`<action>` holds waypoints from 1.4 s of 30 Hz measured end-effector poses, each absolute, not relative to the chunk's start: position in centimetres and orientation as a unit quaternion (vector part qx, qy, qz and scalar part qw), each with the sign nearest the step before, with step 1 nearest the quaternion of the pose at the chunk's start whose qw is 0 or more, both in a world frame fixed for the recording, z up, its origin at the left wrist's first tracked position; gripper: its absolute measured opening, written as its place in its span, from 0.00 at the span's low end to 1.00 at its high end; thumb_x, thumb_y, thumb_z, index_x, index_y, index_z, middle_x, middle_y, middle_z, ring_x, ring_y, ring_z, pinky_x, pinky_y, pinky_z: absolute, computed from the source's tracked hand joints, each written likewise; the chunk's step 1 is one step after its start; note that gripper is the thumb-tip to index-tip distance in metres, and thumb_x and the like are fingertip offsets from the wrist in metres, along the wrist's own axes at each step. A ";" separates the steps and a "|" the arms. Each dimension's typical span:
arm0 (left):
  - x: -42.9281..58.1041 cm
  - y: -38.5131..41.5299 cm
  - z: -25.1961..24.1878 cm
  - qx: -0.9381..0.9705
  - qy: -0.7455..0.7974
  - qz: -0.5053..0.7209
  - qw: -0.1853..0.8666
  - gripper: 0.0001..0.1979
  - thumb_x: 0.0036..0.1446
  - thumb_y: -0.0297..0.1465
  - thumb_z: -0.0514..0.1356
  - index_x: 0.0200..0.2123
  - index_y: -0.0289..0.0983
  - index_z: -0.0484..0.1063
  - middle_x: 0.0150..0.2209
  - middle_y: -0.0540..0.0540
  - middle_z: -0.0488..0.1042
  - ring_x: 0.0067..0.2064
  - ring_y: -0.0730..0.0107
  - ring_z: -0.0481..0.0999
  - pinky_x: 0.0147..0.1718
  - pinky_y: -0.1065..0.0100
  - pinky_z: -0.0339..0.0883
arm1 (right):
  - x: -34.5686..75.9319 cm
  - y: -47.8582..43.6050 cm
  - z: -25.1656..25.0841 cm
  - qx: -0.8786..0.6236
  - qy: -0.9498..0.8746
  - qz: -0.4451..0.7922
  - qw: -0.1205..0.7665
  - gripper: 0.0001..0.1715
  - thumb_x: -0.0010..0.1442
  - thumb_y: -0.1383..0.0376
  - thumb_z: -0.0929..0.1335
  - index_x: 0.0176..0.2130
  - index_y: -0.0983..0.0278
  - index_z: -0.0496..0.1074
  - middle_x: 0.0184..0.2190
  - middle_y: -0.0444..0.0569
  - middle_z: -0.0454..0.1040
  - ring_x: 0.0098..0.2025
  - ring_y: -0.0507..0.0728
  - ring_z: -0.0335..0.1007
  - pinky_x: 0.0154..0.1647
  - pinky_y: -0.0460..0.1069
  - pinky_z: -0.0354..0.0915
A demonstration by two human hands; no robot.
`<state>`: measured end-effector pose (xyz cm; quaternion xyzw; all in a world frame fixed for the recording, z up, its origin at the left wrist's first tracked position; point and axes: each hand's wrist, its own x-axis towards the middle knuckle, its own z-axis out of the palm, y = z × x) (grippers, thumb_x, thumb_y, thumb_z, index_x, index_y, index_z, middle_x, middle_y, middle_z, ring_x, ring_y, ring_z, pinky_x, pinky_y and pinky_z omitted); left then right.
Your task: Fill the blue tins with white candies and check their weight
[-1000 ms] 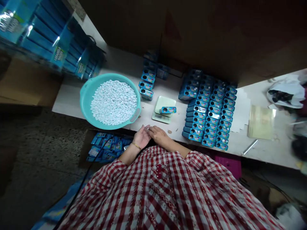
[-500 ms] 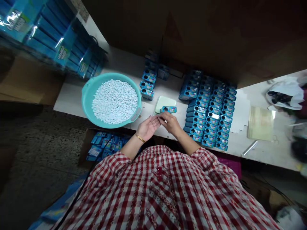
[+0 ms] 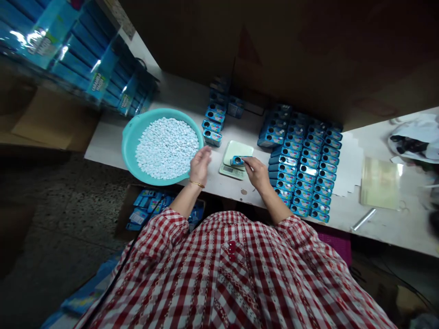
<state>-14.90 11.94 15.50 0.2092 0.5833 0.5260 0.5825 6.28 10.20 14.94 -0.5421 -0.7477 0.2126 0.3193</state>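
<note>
A turquoise basin (image 3: 128, 148) on the left side of the table holds a heap of small white candies (image 3: 166, 148). By its right rim is my left hand (image 3: 200, 165), fingers apart, with nothing visible in it. My right hand (image 3: 256, 173) has its fingertips on the right end of a small blue box (image 3: 237, 160), which lies over a pale green scale (image 3: 232, 171). The box shows a dark round hole on top.
Rows of blue boxes (image 3: 303, 183) stand to the right; a shorter row (image 3: 212, 137) is behind the scale. Wrapped blue packs (image 3: 82, 55) are at upper left. A metal tube (image 3: 363, 219) and plastic bag (image 3: 413, 141) lie far right.
My hands have moved apart: the left one toward the basin, the right one onto the blue box. The scale's front is now uncovered. The whole view has shifted slightly.
</note>
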 end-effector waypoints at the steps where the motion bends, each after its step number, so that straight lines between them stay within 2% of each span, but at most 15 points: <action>1: -16.5 12.5 14.6 0.263 0.629 0.508 0.527 0.17 0.51 0.31 0.60 0.46 0.37 0.69 0.52 0.41 0.70 0.56 0.60 0.66 0.55 0.61 0.58 | 6.7 9.8 15.1 -0.550 -0.740 0.211 0.324 0.14 0.62 0.65 0.61 0.42 0.63 0.73 0.39 0.52 0.76 0.42 0.55 0.72 0.46 0.51 0.67; 5: -21.9 14.3 11.6 0.447 0.758 0.307 0.362 0.27 0.44 0.28 0.65 0.51 0.35 0.66 0.57 0.35 0.62 0.62 0.50 0.56 0.60 0.54 0.48 | 8.0 8.0 15.1 -0.573 -0.716 0.221 0.331 0.13 0.61 0.64 0.62 0.38 0.62 0.75 0.35 0.51 0.77 0.37 0.55 0.74 0.40 0.51 0.69; 7: -23.0 14.7 10.6 0.511 0.761 0.234 0.325 0.25 0.46 0.30 0.64 0.50 0.35 0.66 0.57 0.34 0.60 0.62 0.48 0.55 0.59 0.51 0.47 | 8.1 7.3 14.9 -0.573 -0.717 0.231 0.323 0.12 0.61 0.64 0.62 0.38 0.63 0.75 0.34 0.51 0.78 0.37 0.55 0.74 0.40 0.51 0.69; 9: -23.3 15.0 9.8 0.536 0.747 0.219 0.327 0.17 0.49 0.30 0.61 0.45 0.37 0.68 0.53 0.36 0.63 0.58 0.50 0.60 0.57 0.52 0.52 | 8.0 6.8 14.9 -0.571 -0.720 0.238 0.314 0.12 0.61 0.64 0.62 0.38 0.62 0.75 0.35 0.51 0.78 0.37 0.56 0.74 0.40 0.51 0.69; 12: -23.7 15.2 9.2 0.461 0.739 0.307 0.383 0.07 0.47 0.25 0.61 0.32 0.38 0.70 0.40 0.42 0.69 0.49 0.58 0.68 0.50 0.60 0.61 | 7.5 6.3 15.2 -0.574 -0.721 0.244 0.301 0.12 0.61 0.64 0.62 0.39 0.62 0.75 0.35 0.50 0.78 0.38 0.56 0.74 0.40 0.51 0.69; 15: -25.0 15.3 9.4 0.339 0.751 0.398 0.403 0.01 0.52 0.27 0.57 0.29 0.38 0.67 0.32 0.47 0.69 0.38 0.68 0.71 0.36 0.69 0.67 | 7.0 5.8 15.7 -0.576 -0.722 0.250 0.291 0.13 0.61 0.65 0.62 0.39 0.61 0.75 0.35 0.50 0.78 0.38 0.56 0.74 0.41 0.50 0.69; 18: -27.2 15.3 10.3 0.124 0.680 0.511 0.511 0.05 0.58 0.30 0.51 0.31 0.38 0.64 0.28 0.49 0.68 0.26 0.77 0.70 0.21 0.77 0.62 | 6.2 4.9 15.7 -0.562 -0.730 0.274 0.276 0.13 0.61 0.66 0.61 0.40 0.61 0.75 0.36 0.51 0.78 0.39 0.55 0.74 0.42 0.50 0.68; 21: -29.3 15.2 11.2 -0.076 0.533 0.624 0.566 0.11 0.61 0.30 0.48 0.26 0.37 0.62 0.24 0.50 0.68 0.24 0.81 0.70 0.18 0.82 0.60 | 4.8 3.8 15.1 -0.543 -0.739 0.310 0.254 0.13 0.61 0.67 0.62 0.40 0.62 0.75 0.37 0.51 0.77 0.39 0.55 0.74 0.43 0.49 0.68; 25: -30.2 14.5 12.2 -0.152 0.457 0.701 0.526 0.18 0.65 0.34 0.43 0.24 0.37 0.61 0.18 0.53 0.63 0.21 0.84 0.68 0.21 0.84 0.63 | 2.1 2.7 14.6 -0.506 -0.754 0.366 0.204 0.13 0.60 0.69 0.63 0.40 0.63 0.76 0.37 0.51 0.77 0.39 0.54 0.73 0.42 0.48 0.67; 29: -27.6 13.2 14.1 -0.088 0.454 0.697 0.548 0.18 0.65 0.32 0.44 0.25 0.37 0.64 0.16 0.55 0.62 0.20 0.84 0.67 0.32 0.78 0.70 | -1.3 3.0 16.0 -0.450 -0.781 0.386 0.195 0.13 0.62 0.67 0.62 0.42 0.63 0.75 0.38 0.51 0.77 0.40 0.53 0.72 0.43 0.48 0.66; 32: -23.6 11.8 15.6 -0.051 0.472 0.634 0.611 0.18 0.64 0.30 0.45 0.24 0.36 0.66 0.19 0.53 0.66 0.24 0.82 0.70 0.35 0.75 0.71 | -4.1 4.3 17.7 -0.433 -0.798 0.350 0.232 0.17 0.64 0.64 0.60 0.49 0.63 0.71 0.43 0.53 0.74 0.47 0.54 0.69 0.48 0.49 0.65; 34: -20.8 10.9 16.0 -0.051 0.491 0.577 0.651 0.18 0.64 0.30 0.44 0.26 0.36 0.67 0.22 0.50 0.69 0.28 0.79 0.73 0.38 0.72 0.71 | -5.7 5.3 18.5 -0.448 -0.808 0.308 0.225 0.20 0.64 0.64 0.59 0.54 0.63 0.66 0.49 0.55 0.70 0.52 0.56 0.64 0.52 0.51 0.63; 36: -18.5 10.0 15.9 -0.052 0.500 0.527 0.685 0.17 0.63 0.31 0.45 0.28 0.35 0.68 0.26 0.47 0.72 0.35 0.75 0.76 0.43 0.68 0.70 | -7.0 6.2 18.7 -0.480 -0.817 0.265 0.180 0.22 0.64 0.66 0.59 0.56 0.65 0.63 0.53 0.58 0.66 0.54 0.59 0.61 0.54 0.54 0.61; 39: -16.6 9.0 15.0 -0.042 0.502 0.473 0.723 0.12 0.60 0.32 0.48 0.33 0.35 0.70 0.33 0.43 0.75 0.45 0.67 0.75 0.49 0.63 0.68 | -8.0 7.1 18.0 -0.514 -0.823 0.222 0.091 0.21 0.63 0.70 0.58 0.54 0.68 0.65 0.54 0.61 0.65 0.53 0.61 0.61 0.53 0.57 0.62; 42: -16.1 8.2 14.1 -0.030 0.503 0.450 0.737 0.13 0.59 0.32 0.48 0.36 0.36 0.71 0.35 0.44 0.76 0.48 0.66 0.74 0.52 0.61 0.66 | -7.9 7.3 17.4 -0.506 -0.839 0.198 0.032 0.18 0.62 0.73 0.57 0.50 0.72 0.67 0.52 0.62 0.66 0.52 0.62 0.62 0.50 0.56 0.64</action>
